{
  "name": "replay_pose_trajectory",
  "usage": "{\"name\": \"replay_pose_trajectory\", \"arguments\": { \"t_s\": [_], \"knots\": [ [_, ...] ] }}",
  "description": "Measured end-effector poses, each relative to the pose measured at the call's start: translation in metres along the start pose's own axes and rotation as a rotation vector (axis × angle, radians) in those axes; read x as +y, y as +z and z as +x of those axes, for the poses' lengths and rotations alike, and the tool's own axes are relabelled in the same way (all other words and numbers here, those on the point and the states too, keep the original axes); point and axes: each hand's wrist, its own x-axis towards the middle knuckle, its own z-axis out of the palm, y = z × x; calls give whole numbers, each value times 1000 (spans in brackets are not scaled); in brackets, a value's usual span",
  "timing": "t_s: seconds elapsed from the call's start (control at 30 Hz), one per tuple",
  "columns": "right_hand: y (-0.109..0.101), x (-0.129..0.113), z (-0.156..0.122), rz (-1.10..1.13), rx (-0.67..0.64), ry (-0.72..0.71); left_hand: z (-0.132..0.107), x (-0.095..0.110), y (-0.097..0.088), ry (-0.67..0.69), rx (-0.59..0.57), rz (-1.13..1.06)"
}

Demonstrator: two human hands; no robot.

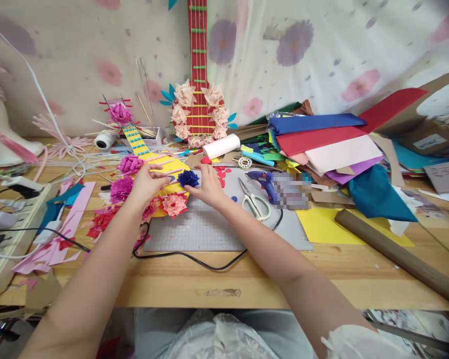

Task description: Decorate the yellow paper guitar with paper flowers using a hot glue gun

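A yellow paper lute (177, 167) lies tilted on the grey cutting mat, trimmed with magenta and coral paper flowers (174, 204). A dark blue paper flower (188, 179) sits at its right side. My right hand (208, 187) holds this blue flower at its right edge, thumb below and fingers above. My left hand (146, 185) is over the lute's left side, fingers apart and pointing toward the blue flower, near the pink strips. The palm side of both hands is hidden.
Scissors (255, 199) and a blue glue gun (264, 185) lie right of the hands on the cutting mat (194, 234). A black cord (194, 258) crosses the front. A red paper lute (198, 112) stands behind. Stacked coloured paper (322, 144) and a power strip (20, 234) flank the area.
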Motion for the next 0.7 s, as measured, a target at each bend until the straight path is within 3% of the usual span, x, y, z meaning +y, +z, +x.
{"name": "replay_pose_trajectory", "arguments": {
  "t_s": [0.13, 0.27, 0.47, 0.7],
  "knots": [
    [22, -14, 9, -51, -9, 29, 9, -15, -2, 75, 58, 42],
    [33, -13, 14, -52, -13, 16, 13, -24, -3, 189, 53, 213],
    [34, 1, 23, 188, -1, 141, -1, -11, 7, 183, -1, 609],
    [45, 20, 27, 434, -7, 223, -6, -8, 20, 197, -21, 770]
  ]
}}
